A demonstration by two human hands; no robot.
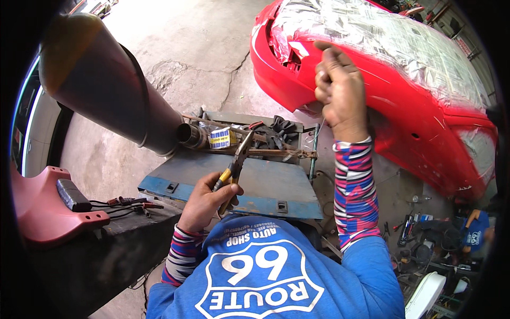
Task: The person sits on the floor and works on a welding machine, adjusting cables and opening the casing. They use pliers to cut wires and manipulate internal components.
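My left hand (204,201) gripped the pliers (235,167) over the blue counter (265,183), while my raised right hand (337,87) pinched a thin wire (317,139) taut, keeping it straight.

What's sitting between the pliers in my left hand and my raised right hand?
In the head view, a rusty metal bar across the tool tray, black gloves behind it, lie between the pliers and the right hand.
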